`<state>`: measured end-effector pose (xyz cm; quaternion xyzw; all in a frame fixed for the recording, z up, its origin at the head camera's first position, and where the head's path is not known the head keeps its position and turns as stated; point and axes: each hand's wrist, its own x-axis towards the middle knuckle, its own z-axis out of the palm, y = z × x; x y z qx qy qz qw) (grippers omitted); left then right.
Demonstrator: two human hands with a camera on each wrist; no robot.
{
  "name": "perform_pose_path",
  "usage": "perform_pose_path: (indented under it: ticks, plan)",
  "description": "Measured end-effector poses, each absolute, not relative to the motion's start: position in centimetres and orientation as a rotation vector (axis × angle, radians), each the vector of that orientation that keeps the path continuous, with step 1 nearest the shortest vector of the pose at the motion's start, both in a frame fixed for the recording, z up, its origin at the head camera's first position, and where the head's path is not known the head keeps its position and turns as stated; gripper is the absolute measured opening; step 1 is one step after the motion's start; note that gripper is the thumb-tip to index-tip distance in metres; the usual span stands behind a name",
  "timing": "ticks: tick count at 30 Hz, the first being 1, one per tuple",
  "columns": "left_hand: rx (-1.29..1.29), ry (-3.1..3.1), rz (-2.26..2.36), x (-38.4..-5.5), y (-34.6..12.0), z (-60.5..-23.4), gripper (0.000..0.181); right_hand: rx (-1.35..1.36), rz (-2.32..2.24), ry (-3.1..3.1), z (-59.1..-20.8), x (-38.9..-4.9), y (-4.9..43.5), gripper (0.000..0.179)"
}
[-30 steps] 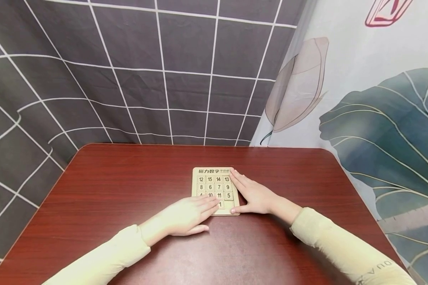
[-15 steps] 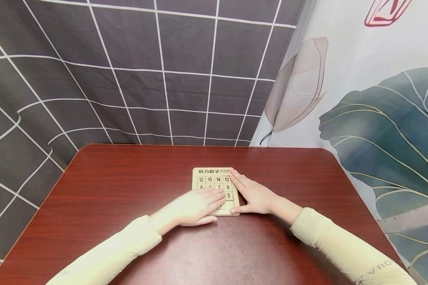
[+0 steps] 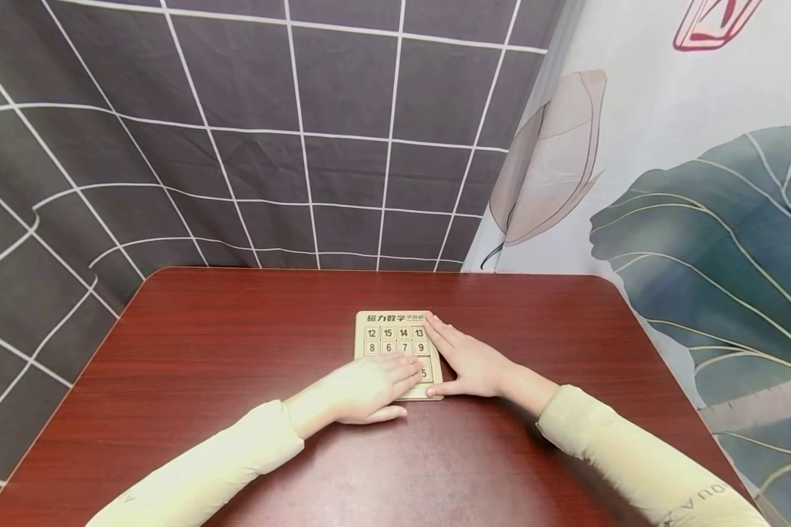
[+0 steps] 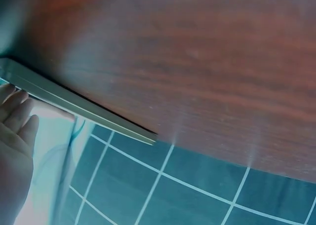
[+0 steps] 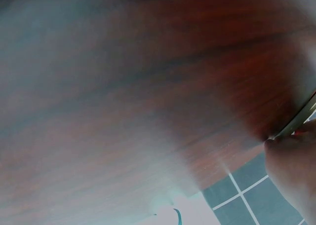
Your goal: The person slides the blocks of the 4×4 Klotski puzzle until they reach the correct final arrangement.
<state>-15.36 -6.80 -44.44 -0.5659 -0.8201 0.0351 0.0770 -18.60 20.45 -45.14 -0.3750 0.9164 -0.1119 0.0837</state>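
Observation:
A pale wooden number slide puzzle (image 3: 382, 318) lies flat on the table, with numbered square tiles in its frame. My left hand (image 3: 366, 388) is laid over its lower rows with straight fingers. The fingertips are at the tile marked 5 (image 3: 425, 373), and the hand hides several other tiles. Along the right side, my right hand (image 3: 472, 366) spreads, fingertips at the upper corner and thumb on the lower one. In the left wrist view, fingers (image 4: 19, 114) show over the puzzle's raised edge (image 4: 84, 106). The right wrist view shows my right hand (image 5: 296, 168) against the frame's side.
The reddish-brown table (image 3: 237, 329) extends around the puzzle. Behind it hangs a dark grey curtain (image 3: 237, 88) with white grid lines. A white curtain with large leaf prints (image 3: 718, 219) hangs at the right.
My left hand has moved right and up over the puzzle, then slightly back down. Tile 5 has slid down out of its row. My right hand has stayed in place.

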Motion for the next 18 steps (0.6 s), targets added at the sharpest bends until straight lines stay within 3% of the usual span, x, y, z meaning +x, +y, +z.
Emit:
perform_pose_path:
  ticks: [8,18]
  plan:
    - [-1.692,-2.453,0.132,-14.1,-6.9,-44.6,0.065,-1.118,-0.354,2.738,-45.0,-18.5,20.5,0.113]
    - [-1.680,-2.496,0.064,-16.6,-6.7,-44.4,0.063,-1.114,-0.350,2.733,-45.0,-18.5,20.4,0.114]
